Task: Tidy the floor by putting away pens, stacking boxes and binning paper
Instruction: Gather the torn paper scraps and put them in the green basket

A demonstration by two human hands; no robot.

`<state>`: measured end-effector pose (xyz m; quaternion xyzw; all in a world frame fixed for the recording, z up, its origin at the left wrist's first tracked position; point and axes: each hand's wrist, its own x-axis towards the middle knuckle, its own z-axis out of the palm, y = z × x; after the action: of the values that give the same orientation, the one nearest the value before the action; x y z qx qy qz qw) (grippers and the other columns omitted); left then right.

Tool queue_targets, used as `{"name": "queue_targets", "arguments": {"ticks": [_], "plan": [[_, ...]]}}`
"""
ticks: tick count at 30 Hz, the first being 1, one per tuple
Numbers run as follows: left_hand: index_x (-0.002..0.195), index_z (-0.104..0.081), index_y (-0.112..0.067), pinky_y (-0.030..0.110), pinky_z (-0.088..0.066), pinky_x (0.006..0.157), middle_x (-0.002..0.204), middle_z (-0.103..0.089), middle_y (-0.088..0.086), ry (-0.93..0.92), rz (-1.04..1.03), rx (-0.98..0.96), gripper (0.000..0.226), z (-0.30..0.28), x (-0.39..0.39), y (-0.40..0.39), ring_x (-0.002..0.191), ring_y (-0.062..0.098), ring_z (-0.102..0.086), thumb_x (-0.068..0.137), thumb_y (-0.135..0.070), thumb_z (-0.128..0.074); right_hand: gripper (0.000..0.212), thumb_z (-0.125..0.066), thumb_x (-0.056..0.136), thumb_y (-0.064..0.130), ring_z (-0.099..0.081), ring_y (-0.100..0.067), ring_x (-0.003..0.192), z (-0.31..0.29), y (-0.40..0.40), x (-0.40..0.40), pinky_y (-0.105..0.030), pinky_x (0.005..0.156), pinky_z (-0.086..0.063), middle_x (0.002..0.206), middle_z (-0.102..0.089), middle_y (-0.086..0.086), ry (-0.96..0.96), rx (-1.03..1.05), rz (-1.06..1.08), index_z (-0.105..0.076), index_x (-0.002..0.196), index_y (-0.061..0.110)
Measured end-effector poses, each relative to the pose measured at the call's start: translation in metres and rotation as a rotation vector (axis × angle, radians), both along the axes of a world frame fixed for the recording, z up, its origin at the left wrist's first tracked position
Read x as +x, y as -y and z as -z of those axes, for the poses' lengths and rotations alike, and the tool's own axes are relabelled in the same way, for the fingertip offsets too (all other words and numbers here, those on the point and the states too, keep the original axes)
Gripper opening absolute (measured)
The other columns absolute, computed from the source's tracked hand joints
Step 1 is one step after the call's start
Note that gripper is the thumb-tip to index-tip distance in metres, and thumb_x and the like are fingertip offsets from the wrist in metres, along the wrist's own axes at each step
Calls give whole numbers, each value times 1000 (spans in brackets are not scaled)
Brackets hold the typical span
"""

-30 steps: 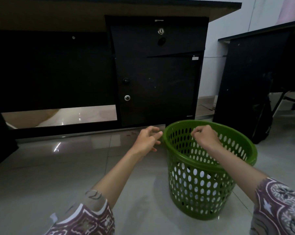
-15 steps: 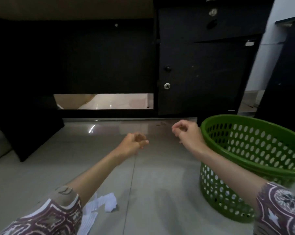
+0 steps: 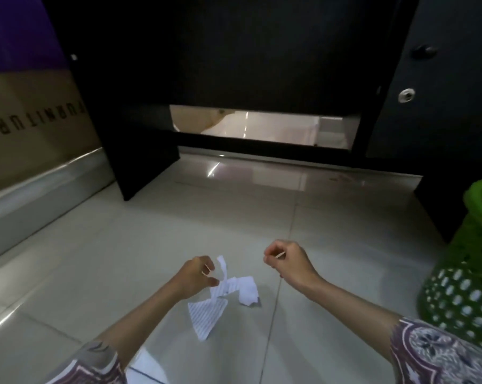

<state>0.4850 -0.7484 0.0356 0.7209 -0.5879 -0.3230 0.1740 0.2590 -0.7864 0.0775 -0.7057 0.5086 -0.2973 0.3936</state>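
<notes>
- left hand (image 3: 193, 278): fingers curled, thumb and fingertips at the upper edge of the torn white lined paper scraps (image 3: 225, 296); whether it actually pinches them cannot be told.
- right hand (image 3: 288, 261): fingers curled in, apart from the scraps; a thin pale sliver shows at the fingers, too small to identify.
- scraps lie on the glossy pale tiled floor (image 3: 96, 259), near its front edge.
- green perforated plastic basket (image 3: 467, 284): upright at the floor's right edge, well apart from the scraps.
- black desk (image 3: 234, 65) stands behind.

Open floor around the hands, blocked ahead and to the right.
Bare tiles (image 3: 101, 261) left of left hand (image 3: 191, 278); dark desk (image 3: 234, 65) beyond; green basket (image 3: 467, 286) right of right hand (image 3: 289, 263).
</notes>
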Motion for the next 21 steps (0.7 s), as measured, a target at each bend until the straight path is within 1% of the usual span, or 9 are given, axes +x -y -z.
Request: {"name": "queue_targets", "arguments": {"ticks": [3, 6, 10, 12, 14, 16, 17, 19, 21], "plan": [[104, -56, -12, 31, -44, 93, 113, -57, 9, 94, 8, 83, 36, 25, 11, -7, 107, 24, -55, 75, -25, -75, 10, -63, 82, 9, -50, -3, 61, 20, 3, 19, -14, 54, -38, 67, -55, 10, -39, 36, -34, -60, 75, 16], [123, -48, -14, 35, -34, 100, 129, -48, 9, 278, 46, 170, 57, 42, 11, -11, 122, 26, -44, 76, -36, -72, 9, -62, 82, 8, -52, -5, 66, 37, 7, 31, -15, 56, -39, 71, -56, 9, -66, 59, -54, -60, 77, 15], [124, -43, -13, 37, -31, 100, 130, -43, 10, 389, 115, 237, 66, 63, 7, -14, 123, 28, -38, 72, -40, -74, 15, -62, 82, 7, -53, -12, 71, 57, 14, 43, -14, 57, -39, 72, -56, 10, -99, 71, -58, -58, 74, 19], [124, -40, -12, 36, -31, 98, 130, -40, 9, 408, 120, 222, 67, 71, 5, -14, 123, 27, -35, 72, -37, -75, 10, -61, 82, 6, -53, -14, 72, 65, 17, 46, -13, 58, -39, 74, -57, 6, -113, 73, -52, -60, 79, 15], [120, -40, -15, 33, -29, 95, 130, -42, 7, 395, 124, 206, 61, 76, 5, -14, 122, 25, -35, 72, -32, -75, 7, -62, 82, 5, -53, -14, 76, 73, 20, 47, -13, 61, -39, 81, -58, 1, -139, 66, -50, -64, 88, 8], [107, -38, -19, 32, -26, 88, 127, -47, 8, 344, 128, 203, 49, 77, 5, -14, 120, 25, -35, 74, -27, -73, 13, -63, 82, 4, -53, -15, 80, 80, 24, 47, -19, 66, -38, 88, -59, -3, -160, 70, -48, -65, 94, 4], [104, -37, -20, 31, -24, 86, 125, -49, 9, 323, 137, 212, 45, 78, 5, -14, 120, 26, -36, 76, -25, -72, 15, -63, 81, 4, -52, -15, 82, 84, 26, 47, -18, 69, -37, 90, -58, -4, -173, 76, -52, -64, 97, 3], [105, -46, -18, 33, -23, 87, 119, -52, 10, 294, 168, 210, 35, 81, 8, -13, 121, 28, -38, 79, -22, -68, 20, -63, 81, 4, -51, -16, 84, 91, 30, 47, -18, 72, -35, 94, -57, -4, -207, 94, -68, -62, 101, 3], [95, -51, -17, 33, -24, 86, 105, -52, 5, 254, 212, 180, 20, 80, 11, -13, 117, 28, -45, 81, -20, -66, 26, -63, 82, 5, -49, -15, 90, 97, 34, 47, -17, 75, -33, 104, -57, -7, -253, 106, -101, -59, 108, 3]]}}
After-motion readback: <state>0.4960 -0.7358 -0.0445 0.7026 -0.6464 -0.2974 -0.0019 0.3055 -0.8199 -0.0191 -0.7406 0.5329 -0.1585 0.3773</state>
